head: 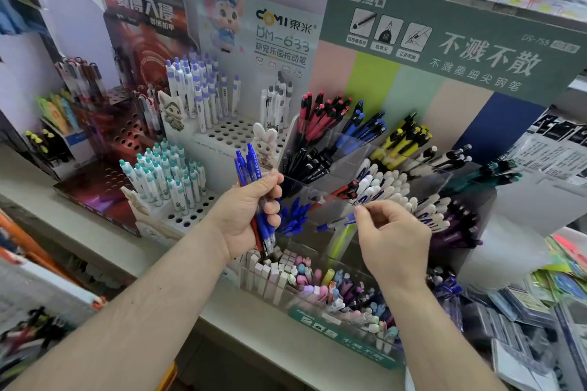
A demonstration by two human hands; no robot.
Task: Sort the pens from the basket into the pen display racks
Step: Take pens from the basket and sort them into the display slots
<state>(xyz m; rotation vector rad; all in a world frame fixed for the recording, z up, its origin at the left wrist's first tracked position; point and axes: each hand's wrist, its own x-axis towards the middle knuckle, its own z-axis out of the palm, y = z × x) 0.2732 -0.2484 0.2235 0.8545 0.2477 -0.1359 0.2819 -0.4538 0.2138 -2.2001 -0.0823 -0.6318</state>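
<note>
Our left hand [251,215] has its fingers clenched around a bunch of blue pens [254,187], held upright. Our right hand [392,241] pinches one blue pen [336,223] over a clear compartment of the pen rack [320,168] on the shelf [254,320].

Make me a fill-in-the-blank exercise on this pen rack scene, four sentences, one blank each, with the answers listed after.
1. The left hand grips a bunch of pens that are mostly ____ in colour.
2. The right hand pinches a single ____ by its end.
3. The white pens with teal caps stand in a rack full of round ____.
4. The green header board stands ____ the clear compartments.

Answers: blue; pen; holes; behind
</note>
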